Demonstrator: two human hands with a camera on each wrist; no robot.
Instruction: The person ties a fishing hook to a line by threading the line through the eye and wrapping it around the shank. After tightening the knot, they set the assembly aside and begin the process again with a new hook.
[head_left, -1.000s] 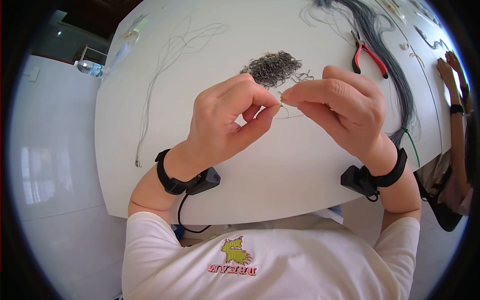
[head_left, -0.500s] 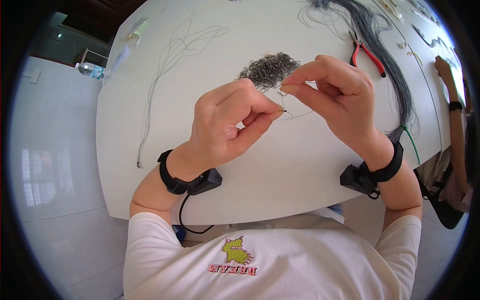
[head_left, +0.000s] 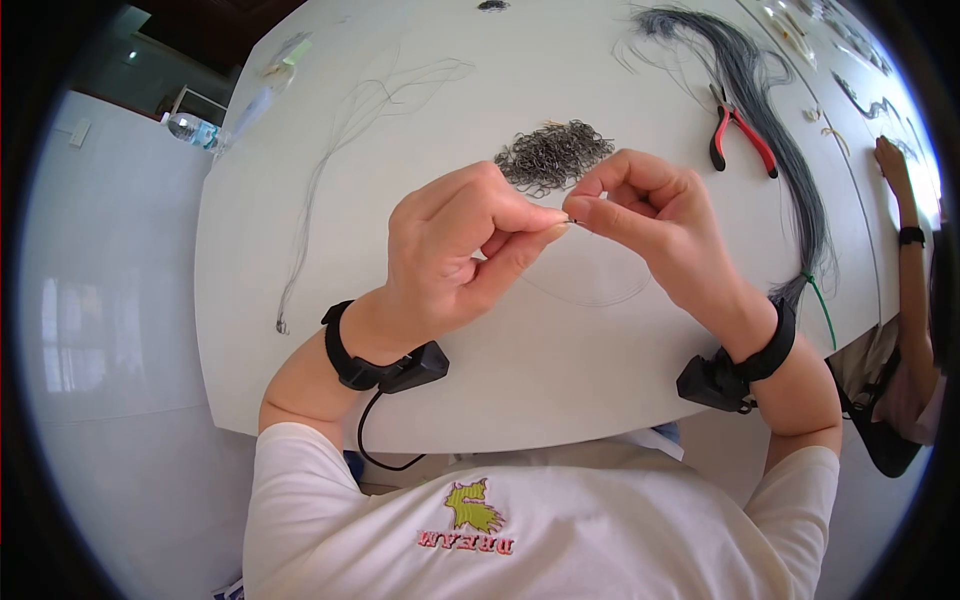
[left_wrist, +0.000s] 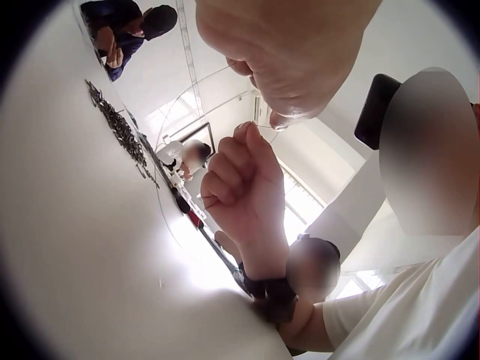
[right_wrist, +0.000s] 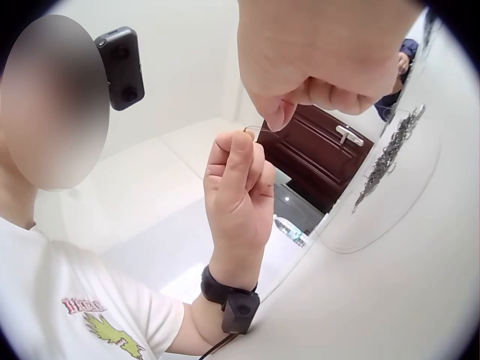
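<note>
Above the table my two hands meet fingertip to fingertip in the head view. My left hand (head_left: 450,235) pinches a small hook between thumb and index finger; only its dark tip (head_left: 571,221) shows. My right hand (head_left: 660,215) pinches a thin line with thumb and index finger, right beside that tip. In the right wrist view a short piece of the line (right_wrist: 259,129) spans the fingertips, and the rest hangs in a wide loop. Just beyond the hands lies a pile of dark curved metal hooks (head_left: 553,157).
Red-handled pliers (head_left: 738,135) lie at right, beside a long bundle of grey strands (head_left: 800,210) tied with a green tie. At left lie several thin lines (head_left: 310,200) with hooks at their near end. A water bottle (head_left: 190,130) stands far left. Another person's arm (head_left: 903,190) is far right.
My right hand first drew away up from the left, stretching the line between them, then came back down to the left fingertips. The left hand kept its pinch.
</note>
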